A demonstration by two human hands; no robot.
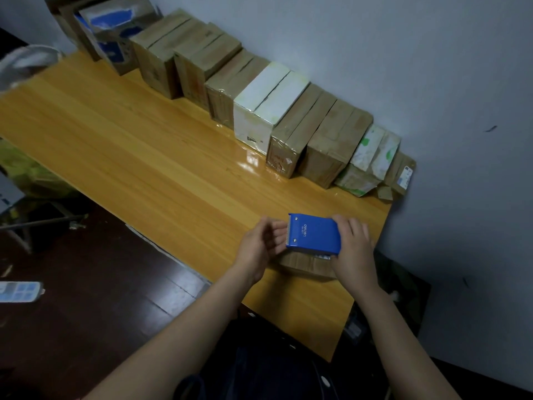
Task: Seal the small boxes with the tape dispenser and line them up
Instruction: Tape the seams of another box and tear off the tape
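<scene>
Head view: the right hand (353,246) grips the blue sheet-metal tape dispenser (313,233), fingers curled over it, above the small brown cardboard box (305,264) near the edge of the yellow wooden table (144,145). The left hand (259,243) has fingers half curled at the serrated blade (289,235); pinched tape cannot be told. The box looks light and crushable: hold its side walls. Taped boxes (259,111) line the grey wall (403,53)

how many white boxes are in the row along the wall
2: a plain white box mid-row, and a white box with green print second from the right end. The blurred far-left boxes look brown and blue, not white.
</scene>
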